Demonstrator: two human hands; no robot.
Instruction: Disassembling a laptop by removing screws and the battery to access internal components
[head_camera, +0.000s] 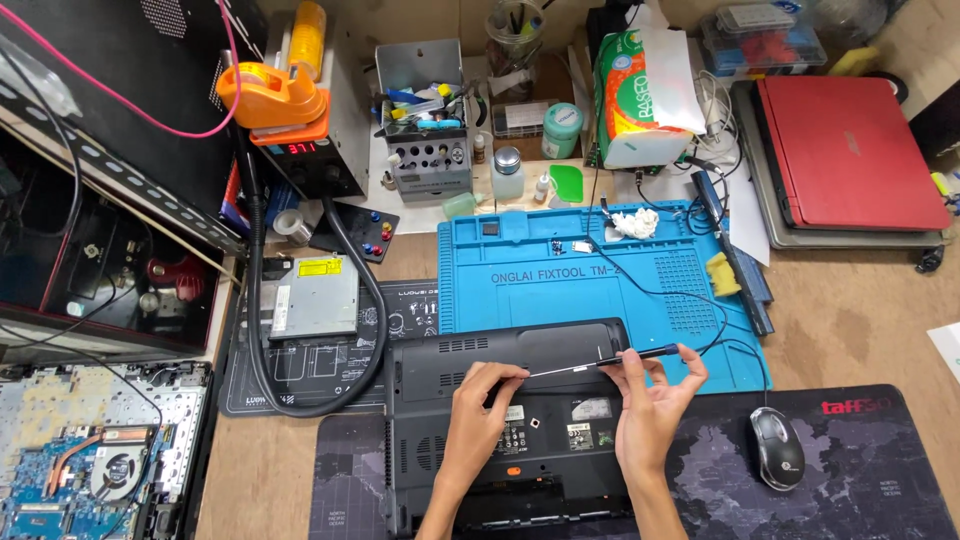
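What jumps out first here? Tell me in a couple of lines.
At bottom centre, the left hand and right hand work a thin screwdriver over an upturned black laptop. Behind it lies a bright blue mat, and a closed red laptop sits at the top right. An orange tape holder stands out at the upper left.

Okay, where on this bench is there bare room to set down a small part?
Free patches: the bare wood between the blue mat and the red laptop; the dark desk mat between the right hand and the mouse. The blue mat's middle is mostly open. The back row by the tool caddy is crowded.
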